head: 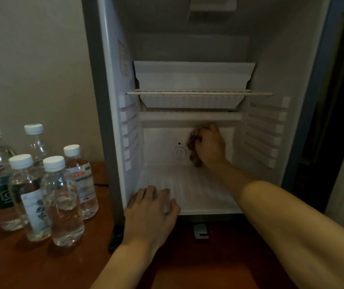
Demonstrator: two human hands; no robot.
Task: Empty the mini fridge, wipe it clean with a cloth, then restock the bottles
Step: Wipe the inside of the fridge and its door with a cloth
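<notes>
The mini fridge (112,113) stands open with no bottles inside. My right hand (209,146) reaches deep into the lower compartment and grips a brownish cloth (194,158) against the back wall, just right of the round thermostat dial (179,152). My left hand (151,207) rests flat on the front edge of the white ribbed fridge floor (198,190), fingers straight. Several clear water bottles (62,201) with white caps stand upright on the wooden surface to the left of the fridge.
A wire shelf (198,93) spans the fridge's middle with a white tray (192,80) on it. Shelf rails line both side walls. The reddish wooden surface (41,265) runs in front. A metal hinge bracket (200,231) sits below the fridge's front edge.
</notes>
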